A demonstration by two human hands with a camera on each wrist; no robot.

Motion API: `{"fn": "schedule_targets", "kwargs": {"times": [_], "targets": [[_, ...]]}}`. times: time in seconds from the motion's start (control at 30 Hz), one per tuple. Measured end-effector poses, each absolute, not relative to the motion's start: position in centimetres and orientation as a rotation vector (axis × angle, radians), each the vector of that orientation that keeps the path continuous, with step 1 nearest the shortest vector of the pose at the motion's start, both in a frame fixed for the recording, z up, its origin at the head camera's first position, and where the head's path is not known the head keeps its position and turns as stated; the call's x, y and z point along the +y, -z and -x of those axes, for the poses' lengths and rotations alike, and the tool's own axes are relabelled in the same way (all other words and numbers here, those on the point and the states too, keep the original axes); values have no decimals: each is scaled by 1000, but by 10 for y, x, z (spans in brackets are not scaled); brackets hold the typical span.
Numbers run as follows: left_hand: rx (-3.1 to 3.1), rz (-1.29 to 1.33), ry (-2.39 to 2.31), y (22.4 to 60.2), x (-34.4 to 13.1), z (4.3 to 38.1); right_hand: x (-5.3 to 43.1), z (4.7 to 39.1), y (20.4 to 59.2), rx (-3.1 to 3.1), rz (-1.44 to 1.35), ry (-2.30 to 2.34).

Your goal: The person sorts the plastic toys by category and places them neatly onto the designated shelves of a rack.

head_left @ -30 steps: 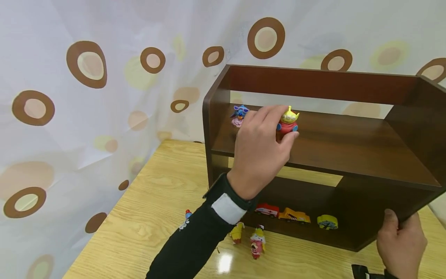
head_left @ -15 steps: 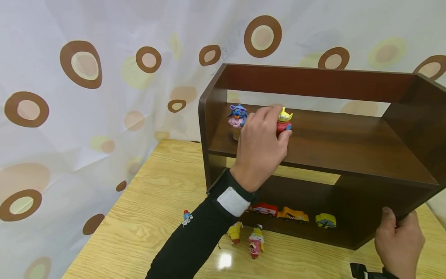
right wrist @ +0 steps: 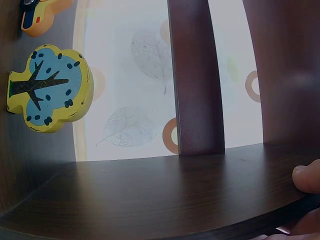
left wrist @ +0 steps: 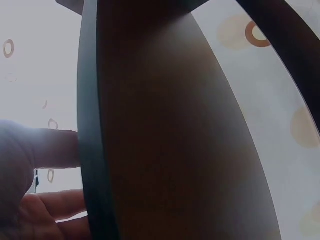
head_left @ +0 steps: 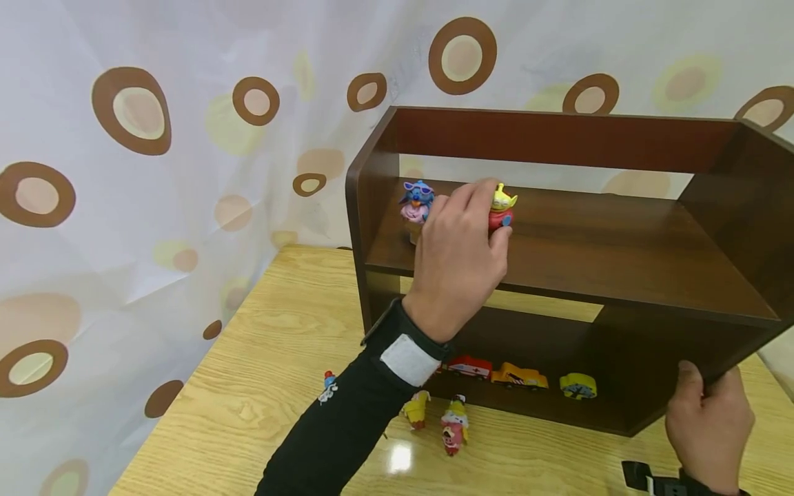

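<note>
My left hand [head_left: 460,258] reaches over the upper shelf of a dark brown shelf unit [head_left: 620,241]. Thumb and fingers pinch a small alien figurine [head_left: 502,200], yellow-headed with a red and blue lower part, half hidden by the hand. Just left of these fingers stands a blue figurine with sunglasses on a pink-topped cupcake [head_left: 415,203]. In the left wrist view my fingers [left wrist: 55,150] show beside the board's edge, and the alien is out of sight. Low on the unit's right side panel, my right hand [head_left: 710,420] grips the front edge; its thumb [right wrist: 306,179] lies against the panel.
On the lower shelf are a red toy ambulance [head_left: 469,367], a yellow toy truck [head_left: 520,376] and a yellow tree-shaped toy [right wrist: 55,90]. In front, on the wooden table [head_left: 260,344], lie a yellow figurine [head_left: 416,410], a pink-and-yellow one [head_left: 455,427] and a blue, red-topped one [head_left: 329,379].
The alien figurine has slipped further behind my left fingers, and more of the cupcake figurine shows beside the hand. My right hand keeps its grip on the panel. The head view has shifted slightly.
</note>
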State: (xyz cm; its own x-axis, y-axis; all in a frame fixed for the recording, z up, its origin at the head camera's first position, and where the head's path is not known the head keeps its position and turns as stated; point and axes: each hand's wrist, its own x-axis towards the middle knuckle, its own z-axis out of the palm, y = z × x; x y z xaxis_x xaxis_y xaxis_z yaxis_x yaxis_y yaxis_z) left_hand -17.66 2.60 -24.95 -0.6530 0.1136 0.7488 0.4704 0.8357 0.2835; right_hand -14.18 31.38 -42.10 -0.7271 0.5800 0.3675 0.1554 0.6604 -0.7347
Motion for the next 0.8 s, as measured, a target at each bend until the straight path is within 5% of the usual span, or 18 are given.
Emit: {"fn": "schedule_targets", "kwargs": {"times": [0.43, 0.8], "targets": [[-2050, 413, 547, 257, 18, 156, 315, 143, 421, -2285, 598, -973], [-1567, 523, 938, 280, -44, 110, 317, 143, 416, -2272, 561, -983]]}}
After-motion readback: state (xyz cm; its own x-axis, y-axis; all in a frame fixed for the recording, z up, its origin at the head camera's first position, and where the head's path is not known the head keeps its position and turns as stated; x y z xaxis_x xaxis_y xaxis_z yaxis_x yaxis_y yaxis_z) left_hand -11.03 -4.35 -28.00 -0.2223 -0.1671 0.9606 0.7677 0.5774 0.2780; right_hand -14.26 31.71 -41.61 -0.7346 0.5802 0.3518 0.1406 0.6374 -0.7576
